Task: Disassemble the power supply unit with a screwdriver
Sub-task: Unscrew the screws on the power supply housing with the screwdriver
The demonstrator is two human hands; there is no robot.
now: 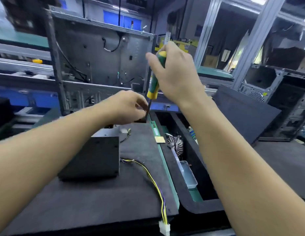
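Observation:
The black power supply unit (93, 159) lies on a dark foam mat (97, 198), partly under my left forearm. A yellow and purple cable (153, 183) runs from it to a white connector (164, 227) at the mat's front edge. My right hand (175, 72) grips a green and yellow screwdriver (155, 79) held upright, its dark shaft pointing down behind the unit. My left hand (129, 108) pinches the shaft close to the tip; the tip itself is hidden by the fingers.
An open grey computer case (104, 53) stands behind the mat. To the right is a black bin (204, 203) with a fan-like cooler (176, 143), a clear plastic tray (187, 174) and circuit boards. A dark panel (247, 114) and another case (288, 106) stand at the right.

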